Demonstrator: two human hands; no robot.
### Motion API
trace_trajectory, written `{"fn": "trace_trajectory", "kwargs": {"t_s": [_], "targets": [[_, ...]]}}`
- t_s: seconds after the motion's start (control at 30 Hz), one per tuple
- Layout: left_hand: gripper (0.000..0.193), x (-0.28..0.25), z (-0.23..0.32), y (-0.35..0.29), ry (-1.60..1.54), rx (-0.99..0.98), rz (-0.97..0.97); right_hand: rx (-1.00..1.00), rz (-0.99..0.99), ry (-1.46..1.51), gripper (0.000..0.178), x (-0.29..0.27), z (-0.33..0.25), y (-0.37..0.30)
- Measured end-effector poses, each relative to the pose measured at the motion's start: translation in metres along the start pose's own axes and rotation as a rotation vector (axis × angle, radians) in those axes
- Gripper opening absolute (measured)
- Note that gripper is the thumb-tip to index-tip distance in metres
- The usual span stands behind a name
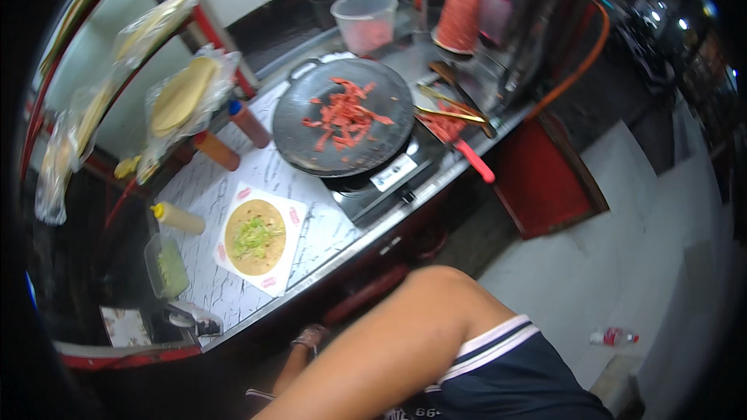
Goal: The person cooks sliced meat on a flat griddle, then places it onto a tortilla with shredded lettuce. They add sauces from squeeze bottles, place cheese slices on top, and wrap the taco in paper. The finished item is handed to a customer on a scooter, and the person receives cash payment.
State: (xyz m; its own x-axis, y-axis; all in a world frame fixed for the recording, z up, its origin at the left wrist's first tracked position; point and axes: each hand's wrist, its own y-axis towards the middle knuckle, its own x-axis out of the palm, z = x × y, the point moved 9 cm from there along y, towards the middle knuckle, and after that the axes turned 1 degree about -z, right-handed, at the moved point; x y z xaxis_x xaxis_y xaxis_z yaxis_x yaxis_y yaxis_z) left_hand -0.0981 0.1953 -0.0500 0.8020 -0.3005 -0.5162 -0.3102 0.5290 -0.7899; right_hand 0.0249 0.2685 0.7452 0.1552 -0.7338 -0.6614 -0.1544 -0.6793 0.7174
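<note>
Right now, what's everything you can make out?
griddle: one, black, on stove
meat strips: many, red, on griddle
flatbread: one, tan, on white paper
lettuce: many shreds, green, on flatbread
squeeze bottles: three, red, orange, cream, counter's left
tub: one, clear, counter's left
bucket: one, clear, behind griddle
meat cone: one, red, top
tongs: one, gold, right of griddle
bagged flatbreads: several, pale, upper left
floor bottle: one, clear, lower right
hose: one, orange, upper right
left hand: one, blurred, lower centre
right arm: one, navy sleeve, bottom
</note>
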Motion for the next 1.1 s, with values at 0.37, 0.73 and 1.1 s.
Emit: {"fn": "trace_trajectory", "kwargs": {"t_s": [0.37, 0.73, 1.1], "targets": [[0.035, 0.027, -0.020, -0.013, 0.235, 0.119, -0.064, 0.638, -0.387, 0.121, 0.022, -0.007, 0.059, -0.142], [0.040, -0.010, 0.018, -0.027, 0.183, 0.125, 0.068, 1.387, -0.116, 0.470, 0.033, 0.015, -0.040, -0.420], [0.035, 0.083, 0.015, -0.048, -0.236, -0.112, -0.139, 1.240, 0.026, 0.532, 0.037, -0.045, -0.016, -0.366]]}}
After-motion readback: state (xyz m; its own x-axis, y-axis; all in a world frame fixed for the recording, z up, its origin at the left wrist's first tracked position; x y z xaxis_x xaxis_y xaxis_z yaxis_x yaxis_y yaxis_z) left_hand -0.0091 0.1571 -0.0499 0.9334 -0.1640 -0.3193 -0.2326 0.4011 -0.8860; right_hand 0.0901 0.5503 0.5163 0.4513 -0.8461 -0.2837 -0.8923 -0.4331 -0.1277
